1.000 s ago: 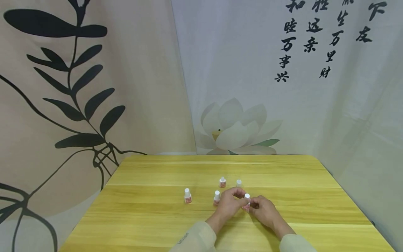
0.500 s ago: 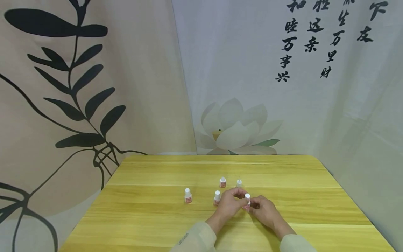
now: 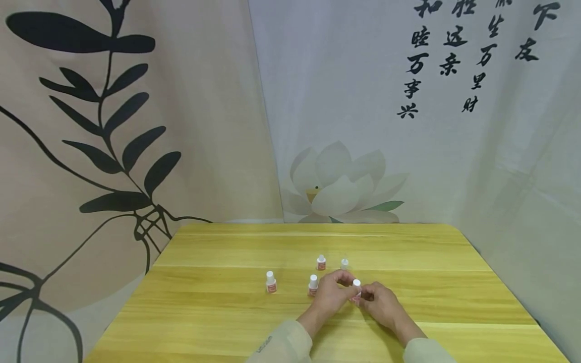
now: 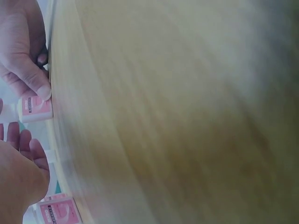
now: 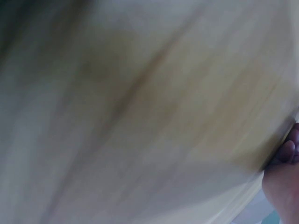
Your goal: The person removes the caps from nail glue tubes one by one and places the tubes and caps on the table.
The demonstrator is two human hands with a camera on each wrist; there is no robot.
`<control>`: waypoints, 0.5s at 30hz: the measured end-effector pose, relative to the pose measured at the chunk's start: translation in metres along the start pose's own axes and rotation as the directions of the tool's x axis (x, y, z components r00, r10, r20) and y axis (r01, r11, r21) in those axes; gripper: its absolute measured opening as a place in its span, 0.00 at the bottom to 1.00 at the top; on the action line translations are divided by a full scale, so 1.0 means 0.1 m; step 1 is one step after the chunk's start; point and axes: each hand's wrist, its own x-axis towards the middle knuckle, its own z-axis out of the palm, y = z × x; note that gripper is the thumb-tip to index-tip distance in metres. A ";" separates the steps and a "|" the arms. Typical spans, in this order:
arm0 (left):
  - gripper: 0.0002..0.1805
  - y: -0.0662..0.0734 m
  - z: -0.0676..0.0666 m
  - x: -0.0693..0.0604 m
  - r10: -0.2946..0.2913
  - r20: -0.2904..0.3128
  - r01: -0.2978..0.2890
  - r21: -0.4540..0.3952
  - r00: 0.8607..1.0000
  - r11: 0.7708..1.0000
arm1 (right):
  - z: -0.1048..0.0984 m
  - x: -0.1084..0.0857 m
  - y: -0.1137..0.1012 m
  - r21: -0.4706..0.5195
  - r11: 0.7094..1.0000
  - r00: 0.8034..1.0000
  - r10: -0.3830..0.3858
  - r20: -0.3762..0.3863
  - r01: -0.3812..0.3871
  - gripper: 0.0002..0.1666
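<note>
Between my two hands a small white bottle [image 3: 356, 284] with a pink label stands upright at the table's right of centre. My left hand [image 3: 329, 296] pinches it near its white cap, thumb in front. From the right side, the thumb and fingers of my right hand [image 3: 382, 305] pinch the lower, labelled part. In the left wrist view, the right thumb presses on the labelled body of this bottle [image 4: 37, 112], close to the table surface. Fingers hide parts of the bottle. The right wrist view shows only a part of the right hand [image 5: 285, 182] at its edge.
Several like bottles stand on the wooden table [image 3: 204, 312]: a left bottle [image 3: 271, 283], a bottle beside the left hand [image 3: 312, 286], a back bottle [image 3: 321, 262], and one [image 3: 344, 263] partly behind the left hand. A printed curtain [image 3: 218, 126] hangs behind.
</note>
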 end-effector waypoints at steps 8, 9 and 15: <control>0.09 0.00 0.00 0.00 0.013 0.014 -0.013 -0.013 1.000 1.000 | -0.01 0.00 0.01 0.008 1.000 1.000 0.004 0.009 -0.004 0.05; 0.09 0.00 0.00 -0.01 0.015 0.017 -0.015 -0.014 1.000 1.000 | -0.01 0.00 0.01 0.009 1.000 1.000 0.002 0.010 -0.002 0.05; 0.08 0.00 -0.01 -0.01 0.033 0.007 -0.033 0.019 0.999 0.999 | -0.01 0.00 0.00 0.006 1.000 1.000 -0.012 0.016 0.012 0.03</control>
